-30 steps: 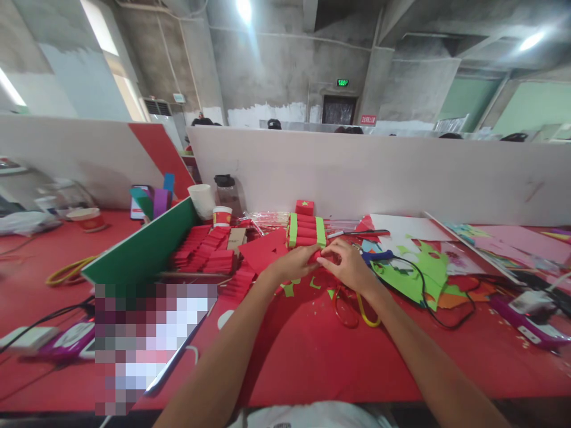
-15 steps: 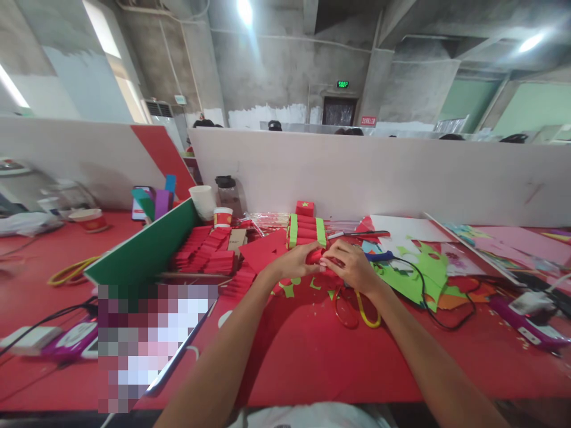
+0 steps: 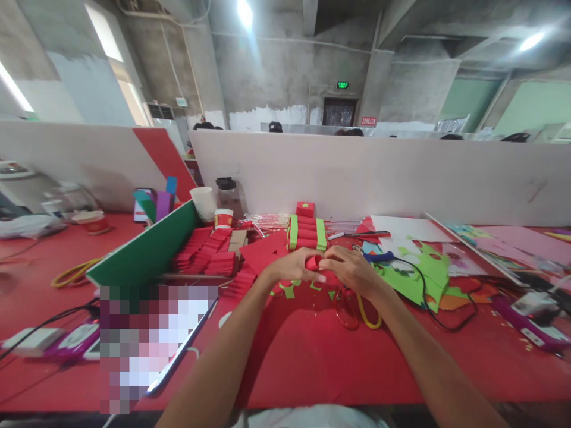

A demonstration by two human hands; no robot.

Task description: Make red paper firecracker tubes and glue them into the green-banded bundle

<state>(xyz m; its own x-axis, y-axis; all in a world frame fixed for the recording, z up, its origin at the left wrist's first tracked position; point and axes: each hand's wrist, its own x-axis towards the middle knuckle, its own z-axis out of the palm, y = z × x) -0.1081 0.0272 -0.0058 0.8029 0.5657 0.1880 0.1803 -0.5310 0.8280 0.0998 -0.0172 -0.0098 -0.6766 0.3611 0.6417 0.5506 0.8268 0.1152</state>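
Between my hands is a small rolled red paper tube (image 3: 313, 261), its round end turned up into view. My left hand (image 3: 292, 266) is closed around it, thumb along the near side. The curled fingers of my right hand (image 3: 350, 268) press against the tube's right side. Just beyond stands a bundle of red paper tubes (image 3: 307, 232) with light green bands. Below my right hand lie scissors with red and yellow handles (image 3: 369, 315), partly covered by it. Green paper scraps (image 3: 289, 291) are scattered close to my left hand.
Stacks of folded red paper strips (image 3: 200, 249) lie on the left beside a green board (image 3: 147, 244). A tablet (image 3: 178, 333) rests at the near left. To the right are a blue-handled tool with a black cord (image 3: 379, 257) and cut green paper (image 3: 419, 276). A white partition (image 3: 379, 178) runs behind.
My right fingers have shifted slightly on the tube, and more of its round end shows. My left hand stays almost in place.
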